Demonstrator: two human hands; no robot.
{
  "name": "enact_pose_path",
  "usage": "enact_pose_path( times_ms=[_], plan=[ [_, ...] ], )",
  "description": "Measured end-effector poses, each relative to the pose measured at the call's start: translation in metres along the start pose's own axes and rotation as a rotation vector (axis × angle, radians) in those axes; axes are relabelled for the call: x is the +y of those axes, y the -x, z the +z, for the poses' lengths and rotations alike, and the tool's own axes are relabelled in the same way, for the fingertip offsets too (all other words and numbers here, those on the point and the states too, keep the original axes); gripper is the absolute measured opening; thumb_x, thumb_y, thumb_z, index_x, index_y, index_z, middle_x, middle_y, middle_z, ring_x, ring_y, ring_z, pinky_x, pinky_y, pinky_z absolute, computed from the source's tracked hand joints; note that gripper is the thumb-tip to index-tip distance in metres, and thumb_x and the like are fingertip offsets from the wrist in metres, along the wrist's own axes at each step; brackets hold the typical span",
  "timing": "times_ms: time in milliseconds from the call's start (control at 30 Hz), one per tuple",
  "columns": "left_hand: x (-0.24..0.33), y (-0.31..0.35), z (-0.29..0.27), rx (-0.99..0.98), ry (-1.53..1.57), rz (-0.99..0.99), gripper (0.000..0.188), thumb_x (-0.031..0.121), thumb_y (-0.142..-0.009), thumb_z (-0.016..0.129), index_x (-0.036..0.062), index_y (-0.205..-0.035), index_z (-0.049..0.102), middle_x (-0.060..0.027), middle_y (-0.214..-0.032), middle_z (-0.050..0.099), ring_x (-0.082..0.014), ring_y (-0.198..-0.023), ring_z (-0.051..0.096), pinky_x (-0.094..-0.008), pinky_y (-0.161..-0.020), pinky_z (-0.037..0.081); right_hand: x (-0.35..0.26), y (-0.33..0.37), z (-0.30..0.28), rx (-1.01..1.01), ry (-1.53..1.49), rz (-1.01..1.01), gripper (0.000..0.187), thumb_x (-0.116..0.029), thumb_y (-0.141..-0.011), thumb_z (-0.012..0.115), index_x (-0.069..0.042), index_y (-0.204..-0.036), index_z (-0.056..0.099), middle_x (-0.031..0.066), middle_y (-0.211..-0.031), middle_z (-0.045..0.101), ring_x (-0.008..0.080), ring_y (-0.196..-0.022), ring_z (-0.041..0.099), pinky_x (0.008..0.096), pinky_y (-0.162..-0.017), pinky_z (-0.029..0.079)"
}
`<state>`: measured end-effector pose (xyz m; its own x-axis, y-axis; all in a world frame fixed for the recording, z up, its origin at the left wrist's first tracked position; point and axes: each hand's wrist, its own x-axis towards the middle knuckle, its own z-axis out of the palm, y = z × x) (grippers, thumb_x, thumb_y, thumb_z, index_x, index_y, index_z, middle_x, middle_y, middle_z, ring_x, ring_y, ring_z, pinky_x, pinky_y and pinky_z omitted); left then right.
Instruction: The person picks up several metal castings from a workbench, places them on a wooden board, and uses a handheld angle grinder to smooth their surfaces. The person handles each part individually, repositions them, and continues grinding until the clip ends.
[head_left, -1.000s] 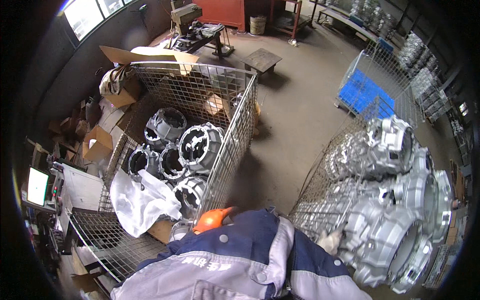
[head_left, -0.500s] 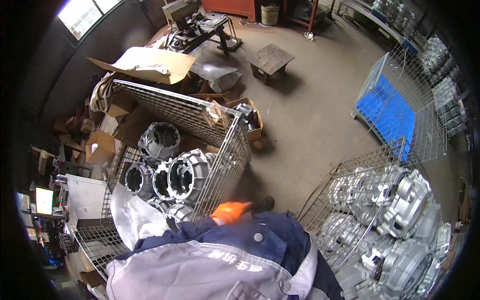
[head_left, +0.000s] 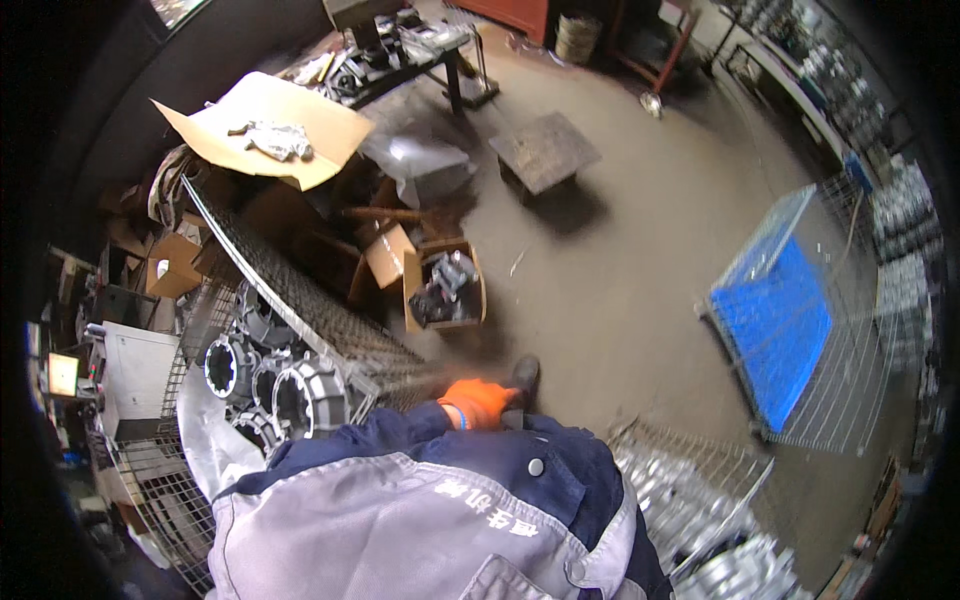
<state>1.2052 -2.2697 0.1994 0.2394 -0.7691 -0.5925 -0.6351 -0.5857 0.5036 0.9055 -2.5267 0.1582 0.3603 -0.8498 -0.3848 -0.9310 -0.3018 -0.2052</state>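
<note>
My left hand [head_left: 478, 403], in an orange glove with a blue band at the wrist, is held in front of my body at the lower middle. Its fingers are smeared and partly hidden, so I cannot make out whether it grips anything. A dark shape lies right beside the fingertips. Just left of the hand is the corner of a wire mesh cage [head_left: 285, 300]. Inside that cage lie several grey ring-shaped metal castings [head_left: 308, 398], with a white plastic sheet [head_left: 200, 430] next to them. My right hand does not show. A dark shoe [head_left: 524, 372] shows beyond my left hand.
An open carton [head_left: 482, 300] of dark parts stands ahead. Beyond it is a low metal-topped stand [head_left: 545, 152]. At right is a mesh cage with a blue panel [head_left: 775, 330]; nearer right, another cage holds silvery castings [head_left: 690, 500]. A cluttered workbench [head_left: 400, 65] stands far left.
My view has turned and moved forward past the left cage. The cages at both sides have slid toward the lower edge. More of the carton of parts shows. My left hand stays before my body.
</note>
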Motion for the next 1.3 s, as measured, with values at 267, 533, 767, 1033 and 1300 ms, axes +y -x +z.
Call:
enact_pose_path(
  times_ms=[267, 533, 767, 1033, 1300],
  plan=[
    [-0.035, -0.069, -0.136, 0.232, 0.065, -0.160, 0.048, 0.027, -0.077, 0.067, 0.0166, -0.123, 0.058, -0.0167, -0.111, 0.068, -0.0372, -0.105, 0.064, -0.0472, -0.086, 0.051, -0.063, -0.198, -0.050, -0.141, 0.164, 0.006, 0.049, -0.031, -0.083, 0.071, -0.003, -0.121, 0.057, 0.0224, -0.097, 0.066, 0.0376, -0.091, 0.065, 0.0454, -0.078, 0.053],
    [-0.088, -0.134, -0.196, 0.305, 0.632, -0.746, 0.026, 0.031, -0.081, 0.065, 0.0118, -0.096, 0.073, -0.0141, -0.097, 0.072, -0.0358, -0.096, 0.068, -0.0444, -0.083, 0.053, -0.259, -0.392, -0.119, -0.132, 0.492, -0.600, 0.044, -0.032, -0.084, 0.070, -0.003, -0.116, 0.062, 0.0215, -0.094, 0.067, 0.0374, -0.087, 0.066, 0.0450, -0.076, 0.053],
    [-0.099, -0.140, -0.208, 0.407, 0.829, -1.077, 0.046, 0.029, -0.085, 0.057, 0.0150, -0.128, 0.060, -0.0151, -0.124, 0.064, -0.0344, -0.116, 0.060, -0.0405, -0.098, 0.048, -0.643, -0.472, -0.146, -0.055, 0.230, -1.266, 0.047, -0.040, -0.091, 0.058, -0.005, -0.123, 0.060, 0.0191, -0.095, 0.069, 0.0375, -0.089, 0.066, 0.0480, -0.077, 0.052],
    [-0.217, -0.179, -0.162, 0.306, 1.089, -1.369, 0.060, 0.042, -0.079, 0.064, 0.0156, -0.132, 0.058, -0.0157, -0.133, 0.059, -0.0357, -0.125, 0.054, -0.0432, -0.102, 0.044, -0.802, -0.457, -0.073, -0.286, 0.391, -1.328, 0.044, -0.040, -0.089, 0.059, -0.007, -0.118, 0.062, 0.0199, -0.103, 0.068, 0.0364, -0.100, 0.064, 0.0466, -0.087, 0.051],
    [-0.272, -0.186, -0.168, 0.295, 1.243, -1.378, 0.060, 0.045, -0.079, 0.064, 0.0156, -0.132, 0.058, -0.0157, -0.134, 0.057, -0.0348, -0.125, 0.053, -0.0425, -0.103, 0.043, -0.942, -0.450, 0.007, -0.584, 0.570, -1.384, 0.035, -0.036, -0.090, 0.057, -0.006, -0.104, 0.065, 0.0209, -0.099, 0.068, 0.0385, -0.097, 0.065, 0.0475, -0.083, 0.051]
  ],
)
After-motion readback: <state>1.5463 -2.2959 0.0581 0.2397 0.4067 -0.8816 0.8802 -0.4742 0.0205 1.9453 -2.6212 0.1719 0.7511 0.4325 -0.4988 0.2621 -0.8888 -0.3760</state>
